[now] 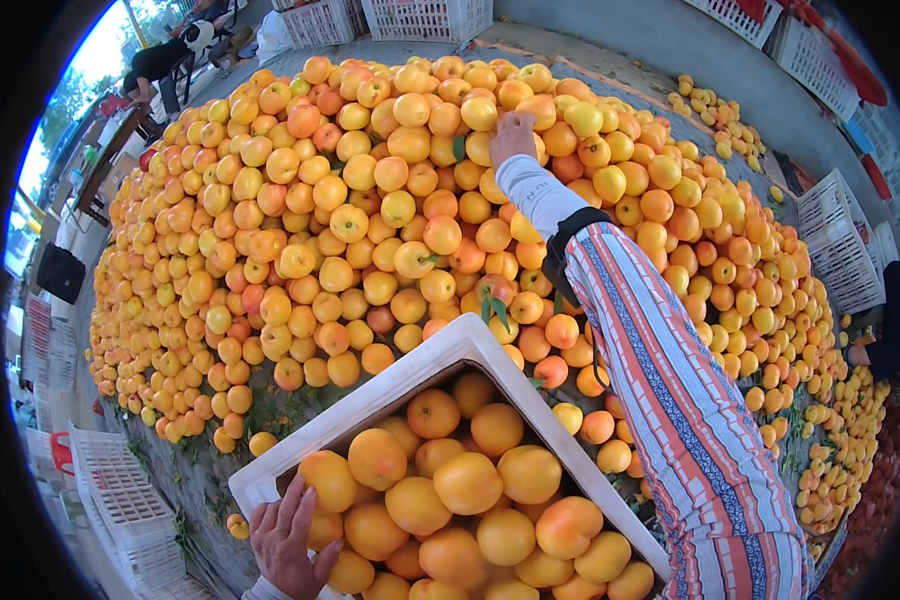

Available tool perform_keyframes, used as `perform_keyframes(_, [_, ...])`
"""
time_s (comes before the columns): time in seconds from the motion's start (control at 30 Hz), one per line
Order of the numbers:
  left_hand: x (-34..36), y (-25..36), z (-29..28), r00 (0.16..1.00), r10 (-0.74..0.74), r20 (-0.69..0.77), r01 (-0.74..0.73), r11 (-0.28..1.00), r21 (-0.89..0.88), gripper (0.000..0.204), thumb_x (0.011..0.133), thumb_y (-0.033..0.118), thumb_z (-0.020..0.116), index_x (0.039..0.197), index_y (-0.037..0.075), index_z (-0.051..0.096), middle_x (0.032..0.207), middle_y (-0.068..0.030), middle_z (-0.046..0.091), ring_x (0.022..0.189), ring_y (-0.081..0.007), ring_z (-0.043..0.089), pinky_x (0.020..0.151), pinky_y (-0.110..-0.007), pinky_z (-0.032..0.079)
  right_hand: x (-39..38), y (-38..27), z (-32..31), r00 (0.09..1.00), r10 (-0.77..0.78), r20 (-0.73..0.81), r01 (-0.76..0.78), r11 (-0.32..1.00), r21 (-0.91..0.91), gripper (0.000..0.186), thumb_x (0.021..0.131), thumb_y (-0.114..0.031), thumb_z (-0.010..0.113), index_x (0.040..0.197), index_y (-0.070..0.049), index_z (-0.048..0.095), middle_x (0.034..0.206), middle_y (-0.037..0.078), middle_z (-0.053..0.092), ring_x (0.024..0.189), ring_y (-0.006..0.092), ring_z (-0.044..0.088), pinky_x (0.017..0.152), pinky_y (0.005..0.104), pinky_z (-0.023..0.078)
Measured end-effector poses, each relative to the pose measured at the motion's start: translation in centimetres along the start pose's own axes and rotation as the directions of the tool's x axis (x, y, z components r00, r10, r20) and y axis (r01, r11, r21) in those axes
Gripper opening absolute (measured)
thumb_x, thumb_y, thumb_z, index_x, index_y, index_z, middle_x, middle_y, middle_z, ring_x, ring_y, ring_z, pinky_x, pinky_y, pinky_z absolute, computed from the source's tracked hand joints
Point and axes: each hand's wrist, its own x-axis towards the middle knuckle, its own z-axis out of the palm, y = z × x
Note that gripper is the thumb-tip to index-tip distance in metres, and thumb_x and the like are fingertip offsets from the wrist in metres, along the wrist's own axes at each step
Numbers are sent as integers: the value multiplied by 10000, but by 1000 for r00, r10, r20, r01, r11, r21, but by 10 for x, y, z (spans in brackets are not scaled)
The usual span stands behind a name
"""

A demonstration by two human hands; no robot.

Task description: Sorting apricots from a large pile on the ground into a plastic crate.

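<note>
A single wide fisheye view from the person's head looks steeply down and forward, close over the white crate [370,400] at the lower middle of the frame, the fruit heap [350,230] filling the centre, straight edges bending toward the rim.

left hand [288,545] wrist cut off | right hand [511,137] fingertips hidden behind fruit [479,113]
</note>
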Motion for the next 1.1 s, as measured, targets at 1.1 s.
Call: perform_keyframes(1.1, [-18,-7,9,993,-22,-120,23,1000,3,590,752,285,594,1271,69,415,1343,-66,399,975,-259,506,908,-360,349,-272,74,-203,594,-791,-147,-744,-610,272,619,886,-537,371,1242,-31,398,1044,168,583,882,284,621,512,301,535])
